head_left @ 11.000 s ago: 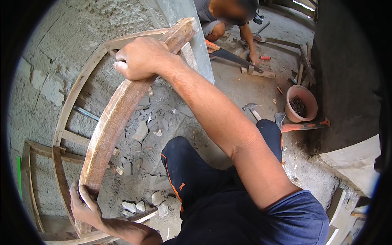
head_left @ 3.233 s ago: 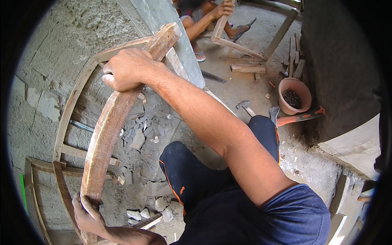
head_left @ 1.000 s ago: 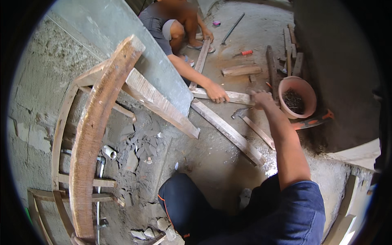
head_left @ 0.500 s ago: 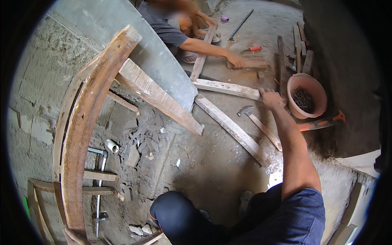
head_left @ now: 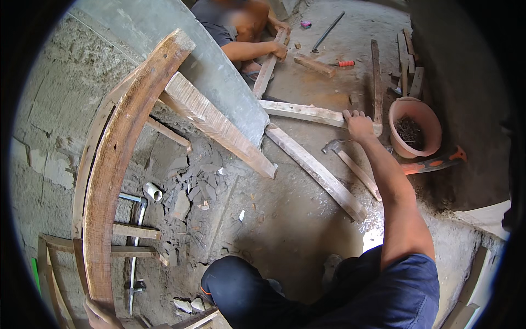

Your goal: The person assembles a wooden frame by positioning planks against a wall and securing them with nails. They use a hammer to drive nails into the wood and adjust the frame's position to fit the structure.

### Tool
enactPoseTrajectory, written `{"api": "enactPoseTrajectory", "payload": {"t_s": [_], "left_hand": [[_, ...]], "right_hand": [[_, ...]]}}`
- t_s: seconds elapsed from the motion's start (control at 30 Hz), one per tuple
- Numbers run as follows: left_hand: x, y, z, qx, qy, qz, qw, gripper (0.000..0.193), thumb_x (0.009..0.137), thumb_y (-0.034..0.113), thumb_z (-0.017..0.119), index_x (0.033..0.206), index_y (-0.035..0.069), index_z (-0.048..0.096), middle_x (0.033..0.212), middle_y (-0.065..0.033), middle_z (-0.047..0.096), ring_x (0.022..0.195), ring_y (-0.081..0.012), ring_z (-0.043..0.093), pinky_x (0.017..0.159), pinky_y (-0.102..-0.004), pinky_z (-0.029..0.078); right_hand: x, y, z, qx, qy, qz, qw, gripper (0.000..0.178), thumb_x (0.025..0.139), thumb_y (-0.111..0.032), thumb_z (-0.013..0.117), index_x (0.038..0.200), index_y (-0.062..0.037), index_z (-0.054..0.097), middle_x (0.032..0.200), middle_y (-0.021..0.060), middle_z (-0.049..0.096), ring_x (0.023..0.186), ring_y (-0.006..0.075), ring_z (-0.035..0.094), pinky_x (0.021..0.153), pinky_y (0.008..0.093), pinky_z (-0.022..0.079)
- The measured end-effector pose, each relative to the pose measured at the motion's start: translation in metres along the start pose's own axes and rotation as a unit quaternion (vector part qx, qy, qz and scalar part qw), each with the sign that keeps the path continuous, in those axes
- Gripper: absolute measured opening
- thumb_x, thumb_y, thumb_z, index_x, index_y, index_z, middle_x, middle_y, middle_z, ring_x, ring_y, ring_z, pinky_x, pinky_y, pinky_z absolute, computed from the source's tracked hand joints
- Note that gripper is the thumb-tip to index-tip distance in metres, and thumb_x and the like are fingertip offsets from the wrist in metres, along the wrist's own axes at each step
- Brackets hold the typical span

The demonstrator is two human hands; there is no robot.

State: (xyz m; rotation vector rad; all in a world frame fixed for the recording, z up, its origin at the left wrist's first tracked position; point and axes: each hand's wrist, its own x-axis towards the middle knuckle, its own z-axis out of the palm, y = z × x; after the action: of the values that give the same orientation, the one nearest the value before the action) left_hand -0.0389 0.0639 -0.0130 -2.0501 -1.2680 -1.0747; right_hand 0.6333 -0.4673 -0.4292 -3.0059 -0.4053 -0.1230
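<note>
My right hand (head_left: 360, 125) is closed over the right end of a pale wooden batten (head_left: 307, 113) lying across the floor. At the lower left edge, my left hand (head_left: 99, 316), partly cut off, grips the lower end of a long brown wooden beam (head_left: 112, 192), which looks bowed in this view. Across from me, a co-worker crouches with both hands on another wooden batten (head_left: 267, 71), which meets the far end of mine at an angle. A loose batten (head_left: 315, 171) lies nearer me. Beside it rests a claw hammer (head_left: 359, 174).
A pink bucket of nails (head_left: 415, 129) stands at the right, with an orange-and-black handled tool (head_left: 435, 163) before it. A grey sheet panel (head_left: 219, 66) leans at the upper left. Rubble (head_left: 192, 186) and a white pipe (head_left: 153, 191) lie left. Further off are a wood block (head_left: 314, 64) and metal bar (head_left: 329, 32).
The co-worker has let go of the wood block, which now lies turned, and has brought that hand to the batten. My right hand stays on the batten's end; the view shifts slightly.
</note>
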Motion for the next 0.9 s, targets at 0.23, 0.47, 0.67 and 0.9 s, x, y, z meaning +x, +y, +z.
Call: {"api": "enactPoseTrajectory", "payload": {"t_s": [0.23, 0.47, 0.67, 0.9], "left_hand": [[0.000, 0.003, -0.002, 0.016, 0.004, -0.004, 1.000, 0.062, 0.111, 0.061, 0.038, 0.130, 0.014, 0.074, 0.085, -0.0128, 0.074, 0.082, -0.0371, 0.070, 0.075, -0.0484, 0.050], [0.002, -0.004, -0.001, 0.017, 0.002, 0.006, 1.000, 0.065, 0.111, 0.062, 0.038, 0.137, 0.014, 0.072, 0.110, -0.0184, 0.078, 0.100, -0.0434, 0.071, 0.084, -0.0506, 0.052], [0.004, -0.011, 0.001, 0.028, 0.009, 0.004, 1.000, 0.064, 0.111, 0.062, 0.038, 0.139, 0.016, 0.072, 0.117, -0.0174, 0.078, 0.106, -0.0438, 0.071, 0.087, -0.0507, 0.053], [0.004, -0.010, 0.000, 0.021, 0.006, 0.000, 1.000, 0.063, 0.111, 0.061, 0.038, 0.139, 0.016, 0.072, 0.122, -0.0168, 0.077, 0.111, -0.0432, 0.071, 0.091, -0.0506, 0.053]], "right_hand": [[-0.017, 0.012, 0.009, 0.008, -0.012, 0.001, 1.000, 0.031, 0.104, -0.017, 0.049, 0.133, -0.0140, 0.058, 0.127, 0.0175, 0.069, 0.124, 0.0378, 0.066, 0.095, 0.0549, 0.054], [-0.025, 0.018, 0.013, 0.016, 0.015, -0.020, 1.000, 0.028, 0.103, -0.016, 0.050, 0.130, -0.0149, 0.059, 0.124, 0.0172, 0.070, 0.122, 0.0376, 0.067, 0.098, 0.0533, 0.054], [-0.041, 0.030, 0.018, -0.020, -0.008, -0.015, 1.000, 0.028, 0.101, -0.016, 0.053, 0.128, -0.0137, 0.059, 0.121, 0.0171, 0.071, 0.119, 0.0374, 0.069, 0.101, 0.0508, 0.054], [-0.033, 0.033, 0.021, -0.027, -0.033, 0.009, 0.999, 0.032, 0.099, -0.015, 0.058, 0.131, -0.0125, 0.058, 0.124, 0.0169, 0.071, 0.122, 0.0377, 0.067, 0.100, 0.0504, 0.056]]}}
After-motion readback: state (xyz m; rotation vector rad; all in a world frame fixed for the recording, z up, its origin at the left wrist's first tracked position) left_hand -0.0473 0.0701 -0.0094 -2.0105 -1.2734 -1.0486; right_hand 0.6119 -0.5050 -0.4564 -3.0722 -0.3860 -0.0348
